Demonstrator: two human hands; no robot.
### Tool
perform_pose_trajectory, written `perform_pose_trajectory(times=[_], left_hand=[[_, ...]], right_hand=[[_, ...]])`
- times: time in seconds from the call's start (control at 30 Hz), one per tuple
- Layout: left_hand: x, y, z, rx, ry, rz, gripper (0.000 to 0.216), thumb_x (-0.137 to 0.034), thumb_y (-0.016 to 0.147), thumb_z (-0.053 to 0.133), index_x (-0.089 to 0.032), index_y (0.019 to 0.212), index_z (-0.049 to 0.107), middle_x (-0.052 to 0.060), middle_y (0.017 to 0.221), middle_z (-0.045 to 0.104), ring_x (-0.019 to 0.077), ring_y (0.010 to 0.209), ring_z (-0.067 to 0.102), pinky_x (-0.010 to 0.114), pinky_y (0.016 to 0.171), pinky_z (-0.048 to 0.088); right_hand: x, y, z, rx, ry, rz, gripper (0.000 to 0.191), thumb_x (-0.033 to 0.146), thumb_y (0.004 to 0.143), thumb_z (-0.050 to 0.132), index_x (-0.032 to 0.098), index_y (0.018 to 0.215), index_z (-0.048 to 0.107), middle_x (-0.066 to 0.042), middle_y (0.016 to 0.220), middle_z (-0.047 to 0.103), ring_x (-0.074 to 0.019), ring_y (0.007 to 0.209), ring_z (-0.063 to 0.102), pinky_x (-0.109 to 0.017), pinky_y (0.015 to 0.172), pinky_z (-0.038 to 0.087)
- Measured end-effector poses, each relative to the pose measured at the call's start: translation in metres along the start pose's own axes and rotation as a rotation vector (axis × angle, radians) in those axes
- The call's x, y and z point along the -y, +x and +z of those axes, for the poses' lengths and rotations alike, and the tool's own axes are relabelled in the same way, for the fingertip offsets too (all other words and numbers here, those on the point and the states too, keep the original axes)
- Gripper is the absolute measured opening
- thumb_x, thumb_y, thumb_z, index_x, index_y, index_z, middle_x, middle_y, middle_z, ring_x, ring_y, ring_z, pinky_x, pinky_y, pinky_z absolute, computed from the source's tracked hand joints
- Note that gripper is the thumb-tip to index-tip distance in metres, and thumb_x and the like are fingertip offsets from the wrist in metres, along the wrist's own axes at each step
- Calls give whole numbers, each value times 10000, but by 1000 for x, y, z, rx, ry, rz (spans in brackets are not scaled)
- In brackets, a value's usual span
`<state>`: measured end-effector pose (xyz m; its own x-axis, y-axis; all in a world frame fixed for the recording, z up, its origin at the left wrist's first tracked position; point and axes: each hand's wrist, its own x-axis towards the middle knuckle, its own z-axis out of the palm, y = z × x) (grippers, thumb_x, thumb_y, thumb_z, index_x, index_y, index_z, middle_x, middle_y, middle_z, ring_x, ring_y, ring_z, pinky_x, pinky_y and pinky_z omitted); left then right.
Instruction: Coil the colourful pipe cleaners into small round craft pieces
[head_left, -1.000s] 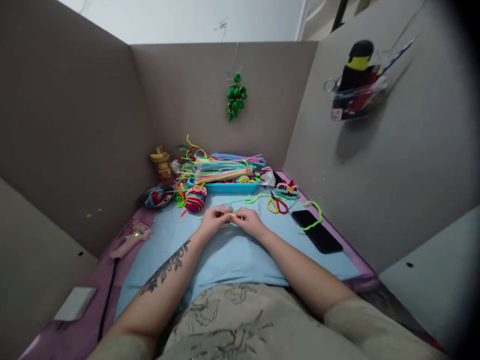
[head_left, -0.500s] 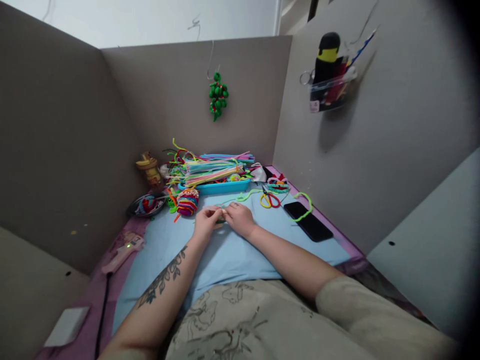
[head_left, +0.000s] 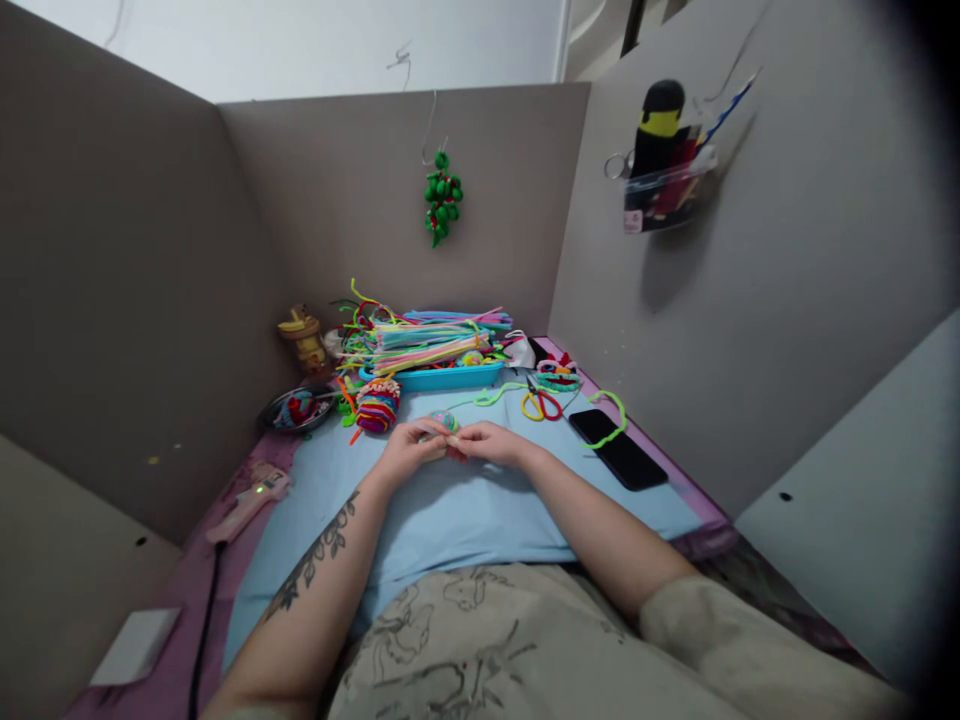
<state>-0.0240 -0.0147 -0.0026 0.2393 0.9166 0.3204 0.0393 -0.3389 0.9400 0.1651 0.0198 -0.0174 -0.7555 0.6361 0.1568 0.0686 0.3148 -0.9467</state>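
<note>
My left hand (head_left: 409, 447) and my right hand (head_left: 486, 442) meet over the light blue mat (head_left: 450, 505), fingers pinched together on a small coiled pipe-cleaner piece (head_left: 444, 421) in green and pink. A light green pipe cleaner (head_left: 491, 396) trails from it toward the back. Just beyond the hands stands a blue tray (head_left: 435, 377) heaped with coloured pipe cleaners (head_left: 424, 335). A striped rainbow pipe-cleaner ball (head_left: 376, 404) sits to the left of the hands.
Yellow-and-red scissors (head_left: 538, 403) and a black phone (head_left: 619, 462) with a green pipe-cleaner loop lie to the right. A dark bowl (head_left: 294, 409), a yellow figurine (head_left: 304, 338) and a pink glue gun (head_left: 247, 498) are at left. Grey partition walls enclose the desk; a green ornament (head_left: 442, 200) hangs at the back.
The view shifted a little. My hands stay together on the small piece, which now shows more clearly above my fingertips, slightly raised and turned.
</note>
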Motion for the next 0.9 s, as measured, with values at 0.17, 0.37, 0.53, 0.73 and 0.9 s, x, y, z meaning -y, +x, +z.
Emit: perform_pose_trajectory(times=[0.17,0.37,0.53,0.73,0.9], left_hand=[[2,0,6,-112,-31,-77,225,-321,615,738,-135,736,701,51,736,681,173,698,620,271,670,481],[7,3,16,-294,-179,-222,319,-333,571,757,-105,784,690,76,809,703,182,708,642,282,669,503],[13,7,17,-370,-194,-208,362,-346,568,760,-100,822,684,90,835,708,191,724,651,301,683,515],[9,4,14,-325,-96,-135,346,-360,582,751,-103,803,682,89,809,710,202,709,657,311,672,525],[5,2,17,-288,-38,-131,332,-373,576,751,-109,770,701,94,822,711,205,718,657,301,664,529]], right_hand=[[2,-1,2,-167,-211,-75,354,456,785,551,129,749,681,3,618,575,-106,582,509,-205,545,371],[4,1,14,-535,-801,-221,254,255,855,475,181,728,682,-25,672,598,-123,674,526,-221,649,369],[1,2,16,-622,-1071,-255,243,232,866,460,178,726,652,-55,726,619,-151,722,532,-259,714,365],[2,0,17,-604,-851,-280,147,249,829,538,197,938,621,-34,850,624,-147,794,552,-238,716,406],[5,-2,18,-585,-856,-326,132,233,855,494,193,846,619,-41,816,616,-154,799,546,-258,745,407]])
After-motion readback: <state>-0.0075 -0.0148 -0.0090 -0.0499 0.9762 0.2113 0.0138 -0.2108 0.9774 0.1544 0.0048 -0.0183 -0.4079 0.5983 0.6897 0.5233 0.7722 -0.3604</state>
